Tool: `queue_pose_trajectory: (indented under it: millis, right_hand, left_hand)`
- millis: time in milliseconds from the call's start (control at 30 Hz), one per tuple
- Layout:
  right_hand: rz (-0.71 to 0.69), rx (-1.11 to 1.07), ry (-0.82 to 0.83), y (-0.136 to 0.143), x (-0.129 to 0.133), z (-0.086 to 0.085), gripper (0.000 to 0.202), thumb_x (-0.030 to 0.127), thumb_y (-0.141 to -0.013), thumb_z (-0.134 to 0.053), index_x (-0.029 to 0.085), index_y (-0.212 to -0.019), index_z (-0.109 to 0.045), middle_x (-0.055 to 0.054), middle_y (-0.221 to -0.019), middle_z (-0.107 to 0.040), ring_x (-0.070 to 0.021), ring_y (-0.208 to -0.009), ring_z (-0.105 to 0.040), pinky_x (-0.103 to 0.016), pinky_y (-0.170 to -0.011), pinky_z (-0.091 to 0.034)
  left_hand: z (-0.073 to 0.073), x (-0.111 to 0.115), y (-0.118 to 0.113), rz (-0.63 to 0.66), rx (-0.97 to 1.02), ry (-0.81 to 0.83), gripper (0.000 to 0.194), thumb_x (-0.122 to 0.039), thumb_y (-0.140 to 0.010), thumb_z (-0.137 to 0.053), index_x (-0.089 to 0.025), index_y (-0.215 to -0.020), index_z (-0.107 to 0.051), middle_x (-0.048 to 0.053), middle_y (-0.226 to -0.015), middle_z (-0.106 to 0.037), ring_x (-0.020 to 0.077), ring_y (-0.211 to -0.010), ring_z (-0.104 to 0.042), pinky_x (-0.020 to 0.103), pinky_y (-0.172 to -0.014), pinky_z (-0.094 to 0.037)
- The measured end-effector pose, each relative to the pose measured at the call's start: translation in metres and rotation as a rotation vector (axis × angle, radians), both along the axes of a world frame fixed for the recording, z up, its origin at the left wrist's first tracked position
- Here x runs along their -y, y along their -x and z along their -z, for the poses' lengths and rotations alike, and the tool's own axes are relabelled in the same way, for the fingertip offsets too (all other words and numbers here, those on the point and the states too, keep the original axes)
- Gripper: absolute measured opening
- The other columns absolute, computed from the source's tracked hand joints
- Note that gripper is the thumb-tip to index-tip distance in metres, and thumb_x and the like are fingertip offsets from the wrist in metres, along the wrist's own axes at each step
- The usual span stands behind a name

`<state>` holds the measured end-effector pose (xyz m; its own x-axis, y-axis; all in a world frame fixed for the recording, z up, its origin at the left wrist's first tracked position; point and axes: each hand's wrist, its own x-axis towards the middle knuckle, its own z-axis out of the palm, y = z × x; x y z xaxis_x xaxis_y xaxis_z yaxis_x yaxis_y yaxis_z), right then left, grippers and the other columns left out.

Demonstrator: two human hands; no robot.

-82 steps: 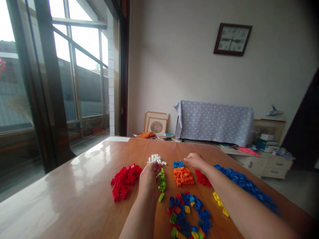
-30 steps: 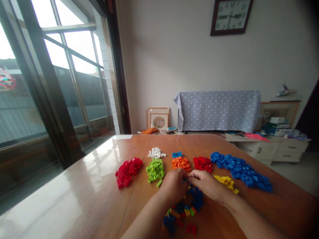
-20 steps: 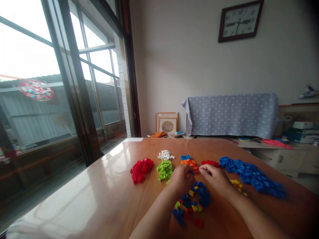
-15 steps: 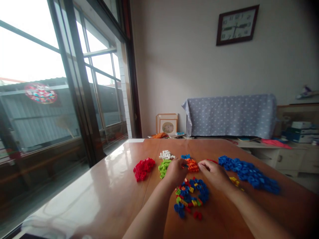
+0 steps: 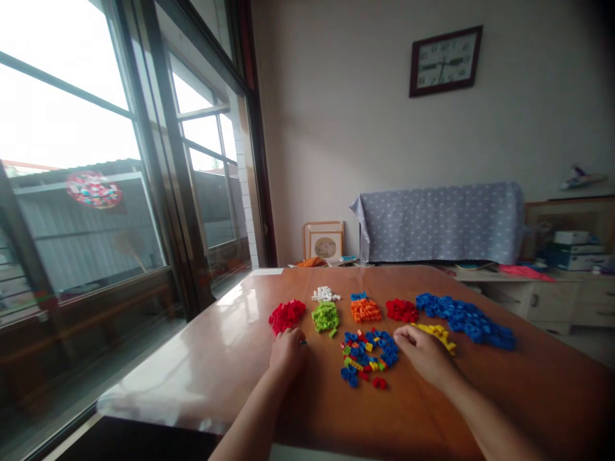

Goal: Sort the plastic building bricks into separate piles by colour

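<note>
My left hand [image 5: 288,349] is closed just in front of the left pile of red toy bricks [image 5: 287,315]. A small dark bluish bit shows at its fingertips, too small to name. My right hand [image 5: 423,347] is closed too, beside the yellow bricks [image 5: 439,333], and whatever its fingers hold is hidden. Between the hands lies a loose ring of mixed bricks [image 5: 352,365], mostly blue with some red, yellow and green. Behind it are a lime green pile [image 5: 325,316] and an orange pile [image 5: 366,310].
White bricks [image 5: 326,294] and a second red pile [image 5: 402,310] lie farther back on the brown table [image 5: 202,378]. A long heap of blue pieces [image 5: 466,319] stretches along the right. Glass windows stand at the left, and a cloth-covered object [image 5: 442,224] beyond the table.
My left hand has moved left, from by the green and orange bricks to the left red pile. My right hand has shifted slightly down and right. The camera view has tilted a little.
</note>
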<state>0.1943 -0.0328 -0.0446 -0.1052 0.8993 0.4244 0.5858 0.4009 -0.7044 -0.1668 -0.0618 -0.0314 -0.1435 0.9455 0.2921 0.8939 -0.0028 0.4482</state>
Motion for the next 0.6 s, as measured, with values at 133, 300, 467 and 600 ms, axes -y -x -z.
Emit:
queue_pose_trajectory:
  millis: [133, 300, 467, 600]
  right_hand:
    - [0.027, -0.068, 0.06, -0.004, 0.002, 0.028, 0.032, 0.047, -0.086, -0.05, 0.022, -0.086, -0.069, -0.004, -0.082, -0.071, -0.0232, -0.079, -0.064, -0.031, -0.069, -0.048]
    - [0.109, -0.155, 0.084, -0.003, 0.007, 0.042, 0.033, 0.048, -0.086, -0.048, 0.021, -0.083, -0.068, -0.003, -0.078, -0.07, -0.0218, -0.075, -0.063, -0.03, -0.067, -0.046]
    - [0.151, -0.085, 0.067, 0.001, 0.015, 0.037, 0.033, 0.047, -0.088, -0.048, 0.022, -0.075, -0.065, -0.001, -0.069, -0.067, -0.02, -0.07, -0.062, -0.028, -0.064, -0.042]
    - [0.145, -0.029, 0.06, 0.004, 0.019, 0.03, 0.033, 0.045, -0.09, -0.046, 0.022, -0.074, -0.063, 0.0, -0.067, -0.065, -0.0188, -0.068, -0.062, -0.027, -0.062, -0.039]
  left_hand:
    - [0.002, 0.007, -0.006, -0.033, -0.055, -0.013, 0.023, -0.019, -0.082, -0.056, -0.021, -0.102, -0.068, 0.009, -0.109, -0.065, 0.0241, -0.103, -0.057, 0.032, -0.088, -0.041]
    - [0.001, 0.019, -0.041, 0.051, -0.083, -0.048, 0.034, -0.028, -0.093, -0.045, -0.021, -0.121, -0.062, 0.011, -0.121, -0.062, 0.0238, -0.112, -0.058, 0.033, -0.097, -0.042]
    - [0.006, 0.03, -0.096, 0.318, -0.033, -0.005, 0.079, -0.063, -0.087, -0.049, -0.015, -0.149, -0.038, 0.017, -0.152, -0.042, 0.0306, -0.139, -0.041, 0.038, -0.114, -0.034]
    - [0.008, 0.027, -0.122, 0.384, -0.037, 0.115, 0.118, -0.079, -0.066, -0.062, -0.014, -0.157, -0.023, 0.017, -0.163, -0.02, 0.036, -0.151, -0.015, 0.045, -0.122, -0.02]
